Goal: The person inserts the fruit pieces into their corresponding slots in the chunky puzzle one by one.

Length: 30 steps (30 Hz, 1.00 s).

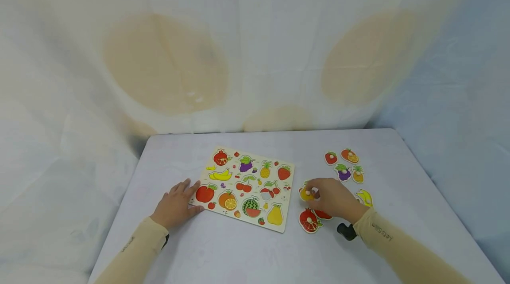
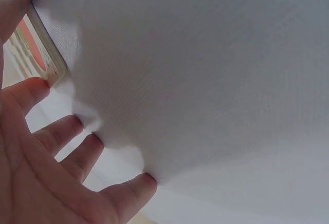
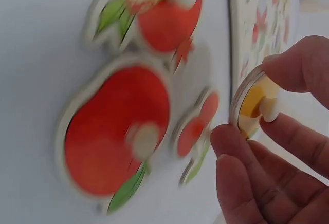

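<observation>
A fruit puzzle board (image 1: 239, 188) lies at a slant on the table, printed with rows of fruit. My left hand (image 1: 178, 204) is at its left corner with fingers spread; in the left wrist view the thumb and index finger touch the board's edge and the other fingertips rest on the cloth. Right of the board, my right hand (image 1: 330, 195) pinches a yellow fruit puzzle piece (image 3: 252, 100) with a pale knob, tilted on edge in the right wrist view. Near that hand lie a pomegranate piece (image 1: 308, 221), a red apple piece (image 3: 115, 131) and a cherry piece (image 3: 198, 126).
Farther right lie a strawberry piece (image 1: 330, 158), an orange piece (image 1: 349, 156), a grape piece (image 1: 343, 173), a pineapple piece (image 1: 358, 174) and a banana piece (image 1: 364, 197). A white cloth covers the table (image 1: 231, 253); a spotted curtain (image 1: 263, 53) hangs behind it.
</observation>
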{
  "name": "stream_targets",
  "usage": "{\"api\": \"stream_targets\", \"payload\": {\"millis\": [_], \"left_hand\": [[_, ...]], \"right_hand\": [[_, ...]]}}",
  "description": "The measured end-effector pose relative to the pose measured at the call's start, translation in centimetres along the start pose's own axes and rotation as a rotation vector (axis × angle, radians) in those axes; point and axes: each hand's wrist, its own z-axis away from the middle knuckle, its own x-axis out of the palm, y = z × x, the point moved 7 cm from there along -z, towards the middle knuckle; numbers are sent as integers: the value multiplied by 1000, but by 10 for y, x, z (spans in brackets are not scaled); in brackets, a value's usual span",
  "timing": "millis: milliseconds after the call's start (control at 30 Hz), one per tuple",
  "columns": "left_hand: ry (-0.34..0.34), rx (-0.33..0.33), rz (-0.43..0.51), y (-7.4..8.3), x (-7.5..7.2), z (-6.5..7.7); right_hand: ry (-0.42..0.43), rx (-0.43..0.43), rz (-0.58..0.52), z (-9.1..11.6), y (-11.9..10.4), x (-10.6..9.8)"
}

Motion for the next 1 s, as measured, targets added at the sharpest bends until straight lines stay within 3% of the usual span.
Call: {"api": "stream_targets", "payload": {"millis": [300, 533, 1000], "left_hand": [[-9, -2, 2, 2, -2, 1], [-5, -7, 0, 2, -2, 2], [3, -8, 5, 4, -5, 3]], "right_hand": [[-61, -30, 14, 0, -39, 26], [-35, -181, 86, -1, -68, 43], [-14, -222, 241, 5, -87, 66]]}}
